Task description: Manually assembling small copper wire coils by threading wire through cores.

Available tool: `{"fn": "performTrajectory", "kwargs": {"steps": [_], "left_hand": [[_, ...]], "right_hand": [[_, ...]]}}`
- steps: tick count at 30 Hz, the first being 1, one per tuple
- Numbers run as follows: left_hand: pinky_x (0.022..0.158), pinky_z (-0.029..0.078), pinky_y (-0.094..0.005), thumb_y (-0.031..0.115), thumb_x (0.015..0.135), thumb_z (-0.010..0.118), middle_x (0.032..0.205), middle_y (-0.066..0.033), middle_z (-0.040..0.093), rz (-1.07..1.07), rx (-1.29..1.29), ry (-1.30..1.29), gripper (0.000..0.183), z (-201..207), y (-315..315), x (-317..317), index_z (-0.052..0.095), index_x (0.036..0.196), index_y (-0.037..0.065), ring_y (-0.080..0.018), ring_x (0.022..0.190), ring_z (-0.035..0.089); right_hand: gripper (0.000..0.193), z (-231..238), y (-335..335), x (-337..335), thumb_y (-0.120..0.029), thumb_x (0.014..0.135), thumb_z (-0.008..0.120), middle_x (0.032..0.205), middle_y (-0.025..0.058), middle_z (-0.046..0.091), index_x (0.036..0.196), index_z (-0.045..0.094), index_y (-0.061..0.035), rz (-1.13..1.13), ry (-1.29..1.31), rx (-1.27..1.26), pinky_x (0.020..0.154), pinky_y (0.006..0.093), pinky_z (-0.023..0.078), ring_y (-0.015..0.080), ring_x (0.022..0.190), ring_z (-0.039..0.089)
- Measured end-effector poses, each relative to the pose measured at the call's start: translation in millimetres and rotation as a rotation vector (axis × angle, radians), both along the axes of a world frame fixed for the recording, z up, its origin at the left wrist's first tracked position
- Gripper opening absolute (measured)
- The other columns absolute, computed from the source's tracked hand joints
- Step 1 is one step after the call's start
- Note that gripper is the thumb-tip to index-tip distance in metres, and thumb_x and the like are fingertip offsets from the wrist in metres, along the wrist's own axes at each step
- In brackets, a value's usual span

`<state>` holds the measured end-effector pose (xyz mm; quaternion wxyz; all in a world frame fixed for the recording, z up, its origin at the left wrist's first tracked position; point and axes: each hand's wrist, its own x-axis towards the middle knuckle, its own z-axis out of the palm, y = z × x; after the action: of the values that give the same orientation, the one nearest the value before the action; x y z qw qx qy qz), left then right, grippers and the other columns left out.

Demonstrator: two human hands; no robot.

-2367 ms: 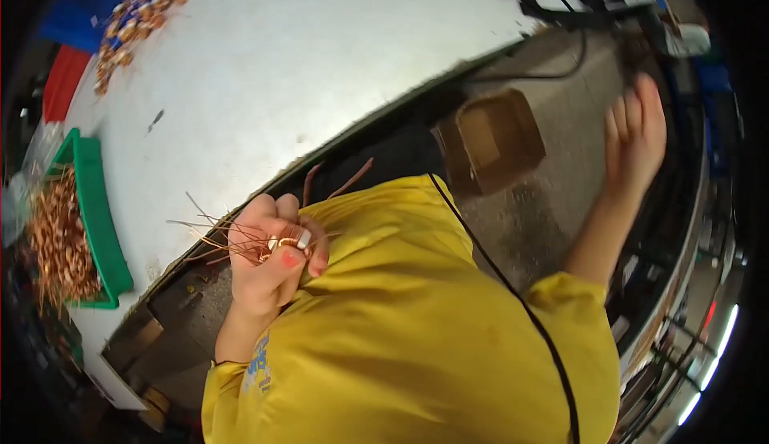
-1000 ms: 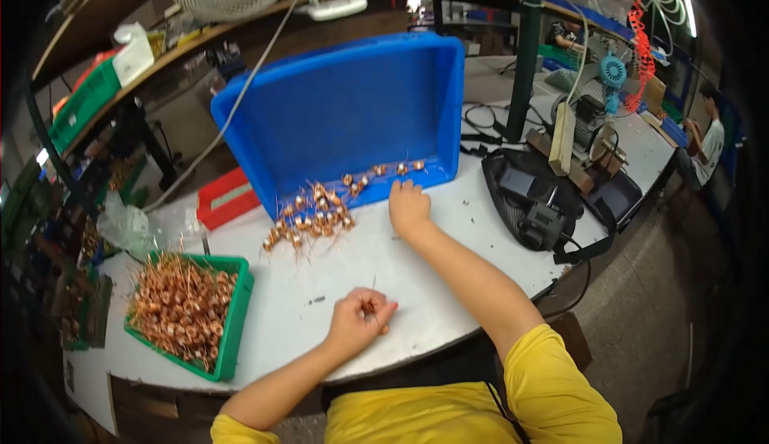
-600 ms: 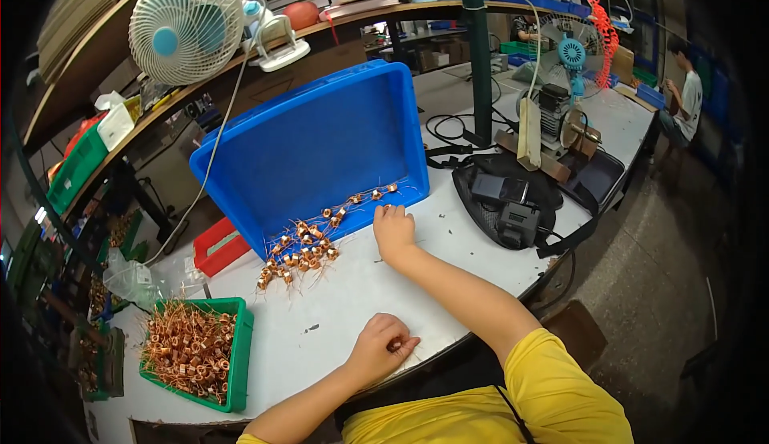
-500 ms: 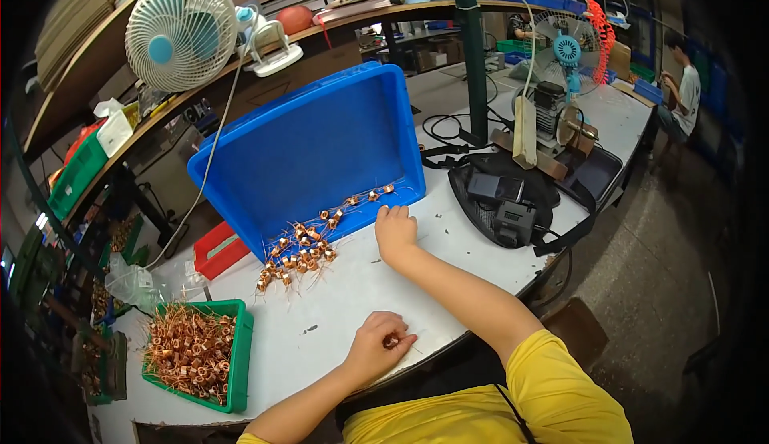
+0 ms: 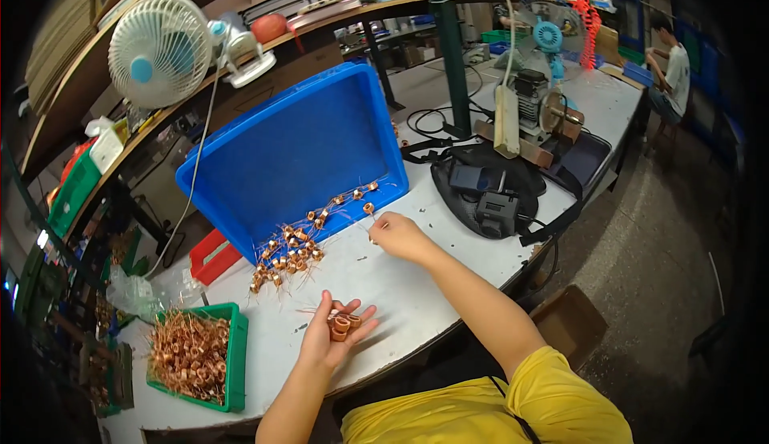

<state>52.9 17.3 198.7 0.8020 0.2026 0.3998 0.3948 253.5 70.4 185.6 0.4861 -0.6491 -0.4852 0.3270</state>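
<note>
My left hand [image 5: 322,341] is palm up over the white table, holding a few small copper wire coils [image 5: 342,325] cradled between thumb and fingers. To its upper right, my right hand [image 5: 400,237] pinches the thin leads of one copper coil [image 5: 368,208], which sticks up beyond the fingertips. Just beyond, a blue plastic tray [image 5: 280,148] is tipped up on its side. Loose coils [image 5: 290,253] with long leads lie along its lower wall and spill onto the table. A green tray [image 5: 236,356] heaped with copper coils [image 5: 188,357] stands at the near left.
A red bin [image 5: 215,258] and a clear plastic bag [image 5: 136,293] sit left of the blue tray. On the right are a black bag [image 5: 456,196] with devices and a motor [image 5: 529,104]. A fan [image 5: 160,50] stands on the shelf. Another person [image 5: 671,76] sits far right.
My left hand has turned palm up and opened out, showing the coils in it. The right hand has drawn back slightly from the blue tray, with a coil now at its fingertips.
</note>
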Motion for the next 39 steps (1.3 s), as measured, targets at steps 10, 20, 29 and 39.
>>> {"fn": "performTrajectory", "kwargs": {"steps": [10,20,29,39], "left_hand": [[0.059,0.052,-0.0228,0.023,0.085,0.059,0.092,-0.0115,0.061,-0.231,-0.076,-0.312,0.021,-35,-36,-94,0.056,0.075,0.005,-0.0203,0.082,0.062],[0.037,0.033,-0.0142,0.028,0.084,0.061,0.073,-0.0035,0.058,-0.192,0.008,-0.153,0.025,-39,-60,-136,0.057,0.076,0.004,-0.0075,0.058,0.054],[0.039,0.035,-0.0136,0.017,0.082,0.064,0.081,-0.0053,0.062,-0.176,0.139,-0.261,0.016,-29,-72,-144,0.057,0.089,0.004,-0.0069,0.059,0.054],[0.038,0.033,-0.0134,0.008,0.081,0.062,0.088,-0.0088,0.062,-0.239,0.113,-0.482,0.015,-52,-73,-147,0.054,0.093,0.006,-0.0073,0.056,0.051]], "right_hand": [[0.019,15,-110,-123,-0.004,0.076,0.042,0.078,0.0044,0.052,0.090,0.055,-0.0041,0.162,0.506,0.079,0.049,0.0177,0.032,0.0068,0.058,0.038],[0.018,22,-160,-190,0.001,0.077,0.043,0.081,0.0084,0.052,0.092,0.053,-0.0003,0.255,0.385,0.150,0.056,0.0190,0.037,0.0098,0.061,0.042],[0.020,20,-172,-223,0.006,0.077,0.049,0.077,0.0061,0.047,0.096,0.049,0.0019,0.199,0.203,0.238,0.053,0.0159,0.038,0.0083,0.063,0.043],[0.015,27,-177,-227,0.004,0.078,0.053,0.076,0.0049,0.048,0.093,0.052,0.0014,0.265,-0.064,0.246,0.059,0.0178,0.040,0.0089,0.065,0.044]]}}
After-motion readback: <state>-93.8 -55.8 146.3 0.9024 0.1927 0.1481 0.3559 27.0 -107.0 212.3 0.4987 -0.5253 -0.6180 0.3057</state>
